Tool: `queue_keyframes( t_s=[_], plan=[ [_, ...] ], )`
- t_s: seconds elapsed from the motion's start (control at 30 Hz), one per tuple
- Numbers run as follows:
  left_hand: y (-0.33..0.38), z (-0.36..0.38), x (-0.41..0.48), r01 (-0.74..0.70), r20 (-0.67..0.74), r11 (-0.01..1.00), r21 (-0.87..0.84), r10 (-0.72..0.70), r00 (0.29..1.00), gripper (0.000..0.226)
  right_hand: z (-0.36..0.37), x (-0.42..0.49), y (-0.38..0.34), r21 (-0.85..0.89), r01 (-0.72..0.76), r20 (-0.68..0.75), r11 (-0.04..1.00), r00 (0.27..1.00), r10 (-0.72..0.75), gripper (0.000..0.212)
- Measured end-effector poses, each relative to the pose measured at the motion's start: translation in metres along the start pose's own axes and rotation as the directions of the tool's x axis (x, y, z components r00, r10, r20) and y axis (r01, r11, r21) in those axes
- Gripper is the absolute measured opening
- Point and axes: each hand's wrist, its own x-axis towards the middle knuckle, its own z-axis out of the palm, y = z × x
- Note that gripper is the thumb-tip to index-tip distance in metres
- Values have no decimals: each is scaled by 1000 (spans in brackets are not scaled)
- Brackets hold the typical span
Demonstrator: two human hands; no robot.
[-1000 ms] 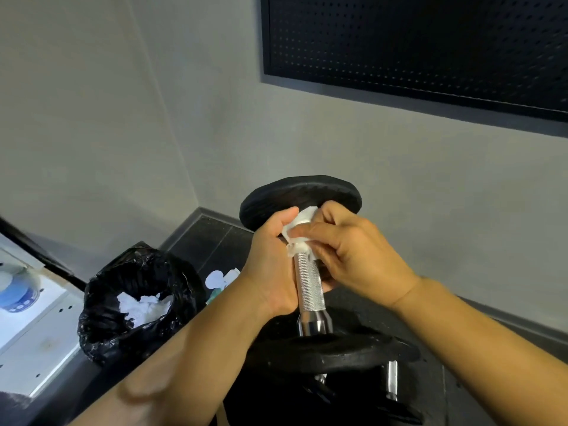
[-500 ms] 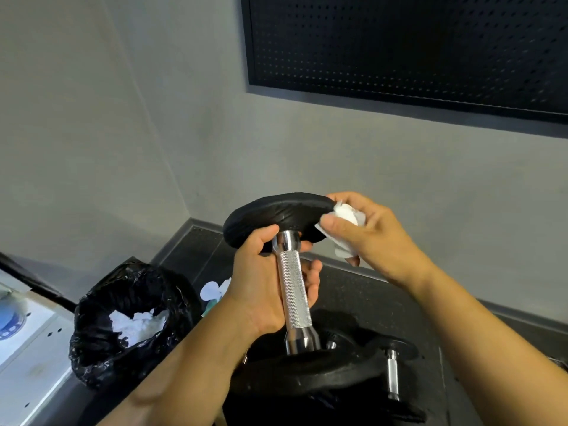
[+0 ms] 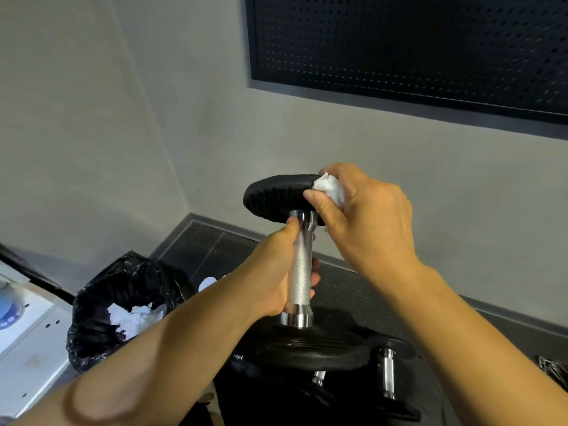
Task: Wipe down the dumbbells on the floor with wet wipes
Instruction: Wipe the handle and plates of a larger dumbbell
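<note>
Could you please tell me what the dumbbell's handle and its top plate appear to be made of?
The handle looks like chromed or polished steel: silvery, finely knurled, with smooth shiny collars. The top plate looks like matte black rubber or coated iron, ribbed underneath; sight alone cannot settle which.

One view is given, taken by a wide-angle camera worn on the head. It is pointed forward and down into a room corner, where two grey walls (image 3: 92,133) are met by the dark floor (image 3: 353,290). The left hand (image 3: 273,278) on the dumbbell (image 3: 301,272) and the right hand (image 3: 368,216) with a wet wipe (image 3: 330,189) are seen close, mid-frame. The floor's far edge is seen bent.
</note>
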Motion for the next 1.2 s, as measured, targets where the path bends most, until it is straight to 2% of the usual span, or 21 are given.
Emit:
queue_keyframes(
  t_s=[0.1, 0.2, 0.33, 0.37, 0.47, 0.53, 0.6, 0.7, 0.77, 0.87, 0.97, 1.13, 1.2],
  plan=[
    [-1, -2, 1, 42, -8, 998, -49, -42, 999, 62, -15, -5, 3, 85, -32, 153, 996, 988, 19, 39],
    [-8, -4, 4, 71, -4, 990, -119, -72, 997, 66, -26, -22, 7, 125, -103, 220, 987, 973, 74, 24],
    [-13, 3, 3, 82, 6, 989, -123, -82, 997, 74, -12, -39, 15, -6, -172, 342, 985, 925, 163, 16],
    [-12, 4, 2, 83, 3, 988, -128, -84, 996, 75, -7, -40, 16, -9, -154, 316, 988, 937, 149, 17],
    [-11, 7, 3, 93, 9, 986, -141, -93, 996, 82, 6, -44, 19, 19, 56, 185, 998, 981, -59, 27],
    [-12, 7, 3, 74, 38, 984, -164, -68, 997, 86, 13, -45, 21, 55, 118, 205, 992, 971, -127, 27],
    [-11, 8, 1, 54, 82, 980, -191, -39, 996, 86, 18, -42, 21, 97, 99, 270, 990, 955, -122, 26],
    [-9, 9, -2, 31, 132, 968, -247, 2, 991, 80, 22, -44, 17, 70, 221, 361, 973, 904, -231, 33],
    [-9, 8, -4, 27, 134, 965, -260, 8, 991, 78, 18, -44, 17, 155, 235, 427, 959, 860, -280, 32],
    [-10, 6, -6, 36, 117, 974, -224, -10, 993, 80, 8, -48, 21, 306, 77, 528, 949, 816, -236, 28],
    [-13, 3, -4, 43, 43, 984, -173, -36, 998, 83, 1, -65, 20, 402, -21, 635, 915, 727, -262, 37],
    [-14, 1, -3, 80, 54, 982, -171, -71, 996, 85, -7, -64, 16, 436, -57, 718, 898, 624, -309, 29],
    [-14, 0, -3, 66, 47, 983, -172, -59, 997, 84, -6, -61, 15, 436, -59, 720, 898, 622, -309, 29]
  ],
)
